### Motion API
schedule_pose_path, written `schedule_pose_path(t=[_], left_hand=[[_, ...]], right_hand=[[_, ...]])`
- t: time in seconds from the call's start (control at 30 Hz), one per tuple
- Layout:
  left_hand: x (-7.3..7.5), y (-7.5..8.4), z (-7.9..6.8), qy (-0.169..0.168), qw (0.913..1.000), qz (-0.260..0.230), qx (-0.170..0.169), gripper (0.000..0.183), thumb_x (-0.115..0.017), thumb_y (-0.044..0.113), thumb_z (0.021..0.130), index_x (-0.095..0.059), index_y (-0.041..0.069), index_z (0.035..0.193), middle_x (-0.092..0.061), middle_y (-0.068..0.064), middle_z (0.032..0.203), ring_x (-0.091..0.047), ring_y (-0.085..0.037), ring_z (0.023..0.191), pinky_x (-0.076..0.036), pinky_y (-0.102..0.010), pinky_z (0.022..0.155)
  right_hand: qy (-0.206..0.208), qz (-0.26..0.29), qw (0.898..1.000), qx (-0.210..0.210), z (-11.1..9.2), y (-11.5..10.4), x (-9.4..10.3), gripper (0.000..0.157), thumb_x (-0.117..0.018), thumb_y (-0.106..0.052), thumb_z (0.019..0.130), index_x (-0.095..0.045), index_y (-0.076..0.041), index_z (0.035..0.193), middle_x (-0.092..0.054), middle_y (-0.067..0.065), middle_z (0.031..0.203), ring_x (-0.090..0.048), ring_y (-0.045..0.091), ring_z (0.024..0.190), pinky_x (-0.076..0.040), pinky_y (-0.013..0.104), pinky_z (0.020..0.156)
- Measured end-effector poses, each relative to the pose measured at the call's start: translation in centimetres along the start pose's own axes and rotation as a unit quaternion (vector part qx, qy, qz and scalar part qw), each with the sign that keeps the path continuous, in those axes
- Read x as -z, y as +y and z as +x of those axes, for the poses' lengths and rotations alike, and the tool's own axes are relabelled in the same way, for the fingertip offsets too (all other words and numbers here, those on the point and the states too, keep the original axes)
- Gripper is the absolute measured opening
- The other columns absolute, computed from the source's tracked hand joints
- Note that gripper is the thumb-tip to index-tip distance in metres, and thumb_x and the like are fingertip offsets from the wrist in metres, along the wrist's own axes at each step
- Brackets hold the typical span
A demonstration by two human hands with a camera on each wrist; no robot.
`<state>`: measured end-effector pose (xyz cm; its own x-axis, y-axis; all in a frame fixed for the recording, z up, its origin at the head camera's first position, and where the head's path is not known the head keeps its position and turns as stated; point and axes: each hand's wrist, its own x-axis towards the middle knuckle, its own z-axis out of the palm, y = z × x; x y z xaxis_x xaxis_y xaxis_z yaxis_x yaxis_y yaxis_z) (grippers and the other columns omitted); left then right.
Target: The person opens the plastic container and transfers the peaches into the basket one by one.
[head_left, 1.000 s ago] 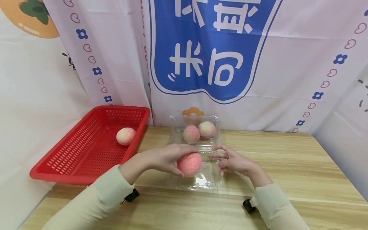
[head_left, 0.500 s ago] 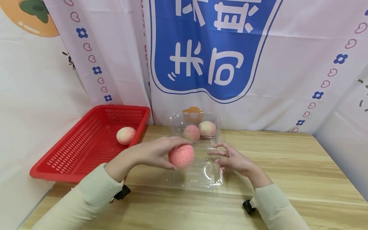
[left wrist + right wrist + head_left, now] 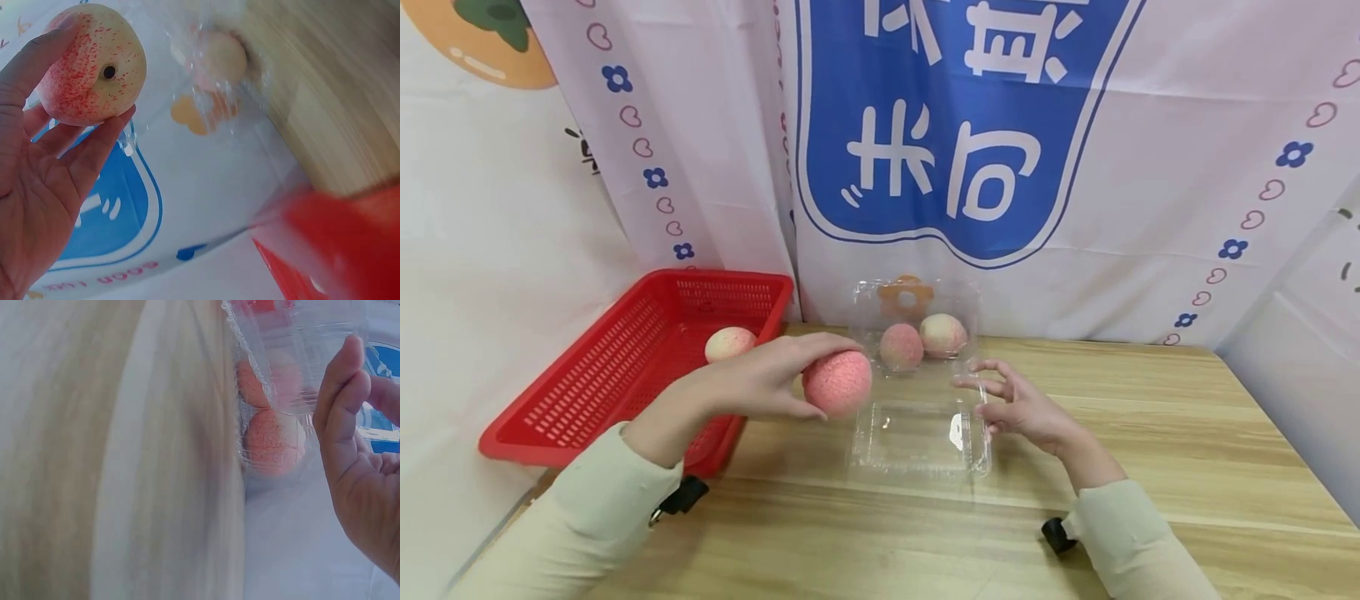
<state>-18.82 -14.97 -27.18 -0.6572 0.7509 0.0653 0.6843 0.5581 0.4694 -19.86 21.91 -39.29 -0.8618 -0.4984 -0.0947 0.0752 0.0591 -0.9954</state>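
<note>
My left hand [image 3: 760,379] grips a pink toy peach [image 3: 837,383] between thumb and fingers, above the table and close to the basket's right side. In the left wrist view, the peach [image 3: 94,65] shows a cream side with red speckles and a dark round spot. A clear plastic clamshell box [image 3: 917,471] lies open near the table's middle. Two more peaches [image 3: 901,347] sit side by side in its far half. My right hand [image 3: 1026,412] holds the box's right edge with bent fingers; in the right wrist view, its fingers [image 3: 344,394] overlap the clear plastic.
A red slotted basket [image 3: 550,454] stands at the left, with one peach [image 3: 730,340] inside, partly behind my left forearm. The wooden table [image 3: 1150,433] meets a printed curtain [image 3: 1150,208] at its back edge.
My left hand has carried the peach left and up, away from over the box's near half toward the basket. The box's far edge appears higher against the curtain. My right hand has barely moved.
</note>
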Motion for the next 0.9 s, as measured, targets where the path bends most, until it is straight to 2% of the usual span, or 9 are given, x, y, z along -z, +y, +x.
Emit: schedule_pose_path(t=[0.33,0.5,0.63,0.77,0.9], left_hand=[[2.3,-1.7,-1.7,0.038,0.9976,0.034,0.048,0.079,-0.088,0.021,0.074,-0.050,0.017,0.143,-0.059,-0.002,0.135,-0.059,-0.021,0.116,-0.059,-0.043,0.088],[3.6,-2.5,-2.8,0.054,0.9958,0.028,0.069,0.082,-0.089,0.019,0.073,-0.049,0.015,0.144,-0.057,-0.007,0.138,-0.058,-0.026,0.120,-0.060,-0.045,0.088],[4.2,-3.2,-3.4,0.066,0.9943,0.018,0.082,0.081,-0.088,0.016,0.074,-0.048,0.016,0.144,-0.057,-0.008,0.138,-0.057,-0.028,0.122,-0.059,-0.046,0.089],[4.7,-3.8,-4.1,0.070,0.9923,0.008,0.102,0.082,-0.088,0.018,0.074,-0.047,0.017,0.145,-0.058,-0.007,0.137,-0.057,-0.028,0.123,-0.059,-0.047,0.090],[5.1,-4.5,-4.6,0.076,0.9898,0.022,0.119,0.083,-0.088,0.022,0.075,-0.046,0.016,0.146,-0.057,-0.008,0.138,-0.056,-0.028,0.123,-0.058,-0.049,0.091]], right_hand=[[0.022,0.007,1.000,0.007,-0.4,-0.4,0.6,0.060,-0.056,0.007,0.092,-0.028,-0.009,0.143,-0.042,0.018,0.155,-0.058,0.006,0.069,-0.053,0.019,0.064],[0.035,0.015,0.999,0.015,-0.8,-0.5,1.3,0.058,-0.054,0.009,0.093,-0.033,-0.016,0.141,-0.056,0.001,0.146,-0.058,0.004,0.069,-0.052,0.018,0.062],[0.043,0.016,0.999,0.018,-1.3,-0.7,1.8,0.057,-0.054,0.009,0.093,-0.036,-0.020,0.138,-0.061,-0.011,0.136,-0.061,0.003,0.074,-0.053,0.018,0.062],[0.055,0.014,0.998,0.022,-1.9,-1.0,2.3,0.056,-0.056,0.007,0.093,-0.038,-0.021,0.137,-0.064,-0.012,0.128,-0.066,0.006,0.081,-0.056,0.020,0.066],[0.059,0.023,0.997,0.032,-2.7,-1.2,2.9,0.055,-0.059,0.005,0.093,-0.038,-0.019,0.137,-0.065,-0.013,0.127,-0.067,0.007,0.084,-0.056,0.020,0.067]])
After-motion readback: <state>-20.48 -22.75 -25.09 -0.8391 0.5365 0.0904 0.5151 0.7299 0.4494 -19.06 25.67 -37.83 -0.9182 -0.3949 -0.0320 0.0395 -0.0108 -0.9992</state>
